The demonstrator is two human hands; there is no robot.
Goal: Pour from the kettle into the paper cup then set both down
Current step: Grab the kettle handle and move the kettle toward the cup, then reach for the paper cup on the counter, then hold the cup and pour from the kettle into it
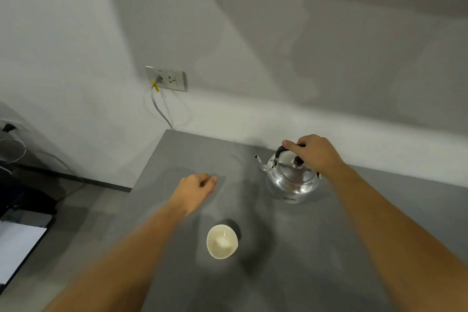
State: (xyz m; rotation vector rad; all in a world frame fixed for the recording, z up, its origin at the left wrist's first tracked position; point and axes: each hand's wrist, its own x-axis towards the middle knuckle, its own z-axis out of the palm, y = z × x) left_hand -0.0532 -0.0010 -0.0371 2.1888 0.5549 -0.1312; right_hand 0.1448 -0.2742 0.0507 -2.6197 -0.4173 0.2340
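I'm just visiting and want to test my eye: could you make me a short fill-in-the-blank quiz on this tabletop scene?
1. The right hand grips the black handle of the shiny metal ____.
2. The white paper cup stands ____ on the grey table.
3. The left hand holds ____.
4. The kettle's spout points toward the person's ____.

Missing words: kettle; upright; nothing; left.

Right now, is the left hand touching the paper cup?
Apart. The head view shows the left hand loosely curled over the grey table, with a plain strip of bare tabletop between it and the paper cup, which stands nearer the camera.
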